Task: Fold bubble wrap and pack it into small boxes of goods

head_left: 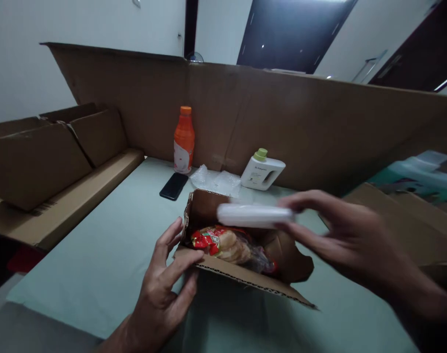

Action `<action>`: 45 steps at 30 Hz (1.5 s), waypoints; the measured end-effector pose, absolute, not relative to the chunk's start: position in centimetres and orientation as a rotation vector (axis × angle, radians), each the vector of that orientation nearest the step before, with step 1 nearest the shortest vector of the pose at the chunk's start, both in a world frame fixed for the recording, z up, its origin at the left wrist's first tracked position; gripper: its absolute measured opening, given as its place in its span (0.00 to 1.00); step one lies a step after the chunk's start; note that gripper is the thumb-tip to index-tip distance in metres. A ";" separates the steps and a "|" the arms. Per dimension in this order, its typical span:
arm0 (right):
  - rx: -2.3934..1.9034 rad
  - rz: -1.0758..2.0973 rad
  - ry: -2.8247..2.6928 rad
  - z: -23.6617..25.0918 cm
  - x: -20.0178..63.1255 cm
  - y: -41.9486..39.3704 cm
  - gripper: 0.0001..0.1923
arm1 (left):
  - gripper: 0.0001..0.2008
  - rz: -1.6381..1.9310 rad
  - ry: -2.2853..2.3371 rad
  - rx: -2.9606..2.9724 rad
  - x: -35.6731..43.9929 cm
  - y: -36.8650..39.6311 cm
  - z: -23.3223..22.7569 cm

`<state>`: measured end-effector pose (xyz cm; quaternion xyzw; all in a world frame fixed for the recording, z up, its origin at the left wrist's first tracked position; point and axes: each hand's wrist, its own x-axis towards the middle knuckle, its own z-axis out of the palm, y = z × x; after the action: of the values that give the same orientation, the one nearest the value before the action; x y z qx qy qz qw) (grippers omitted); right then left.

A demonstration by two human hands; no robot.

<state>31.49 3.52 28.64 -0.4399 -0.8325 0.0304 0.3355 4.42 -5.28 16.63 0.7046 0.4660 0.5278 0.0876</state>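
A small open cardboard box (245,279) stands before me on the pale green tabletop. My left hand (168,279) grips its left corner, thumb over the near flap and fingers along the left wall. Inside the box lies a clear plastic bag of pale yellowish food (233,247) with red printed ends. Above the box opening, my right hand (330,230) pinches a flat white slab-shaped item (253,215) by its right end, between thumb and fingers. Motion blurs this item, so its exact kind cannot be made out.
Behind the box are a black phone (174,186), an orange bottle (184,139), bubble wrap (216,182) and a white jug with a green cap (262,171). Cardboard walls (267,108) surround the table. Cartons (36,157) stand left; a teal bottle (414,174) lies right.
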 end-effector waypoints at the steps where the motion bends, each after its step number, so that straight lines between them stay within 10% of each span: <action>1: -1.008 0.083 -2.359 28.3 29.7 5.0 0.06 | 0.20 1.582 1.379 2.086 4.6 -5.4 16.4; 10: -0.600 0.020 -3.105 23.1 19.2 10.3 0.09 | 0.24 1.578 1.301 2.036 4.9 -5.9 15.3; 16: -0.797 0.160 -2.579 27.0 30.1 6.2 0.18 | 0.32 1.538 1.493 1.831 2.2 -6.3 13.9; 21: -1.376 0.283 -2.023 21.1 39.3 -1.6 0.17 | 0.34 1.355 1.552 1.513 -0.4 -5.3 11.0; 24: -1.372 0.672 -1.983 15.2 37.1 -3.4 0.35 | 0.41 1.193 1.518 1.440 -0.1 -2.8 10.1; 35: -1.612 0.485 -1.565 11.7 38.9 -5.7 0.19 | 0.38 1.130 1.107 1.399 10.3 -1.0 11.3; 45: -1.404 0.721 -1.635 8.9 36.8 -4.5 0.41 | 0.31 1.067 1.352 1.309 4.7 -2.6 11.8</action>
<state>36.84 -4.51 8.86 -0.5603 -0.6527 0.2878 0.4210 4.66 -2.59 11.82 0.5340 0.5519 0.4353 0.4699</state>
